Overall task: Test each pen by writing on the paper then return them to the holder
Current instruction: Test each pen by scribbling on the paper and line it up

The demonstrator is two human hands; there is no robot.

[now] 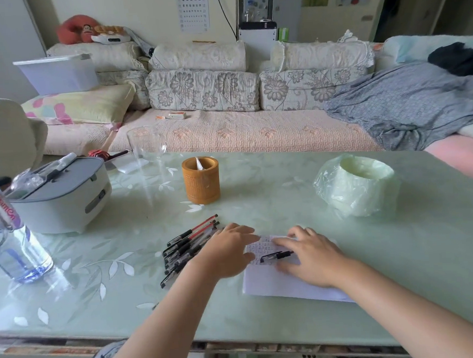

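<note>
black pen lies on the paper, right of the pen pile. left hand and right hand lie open beside it, fingers spread, gripping nothing.

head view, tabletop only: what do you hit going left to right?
water bottle → grey appliance → clear glass → pen holder → pen lying on the paper → roll of plastic bags
</note>
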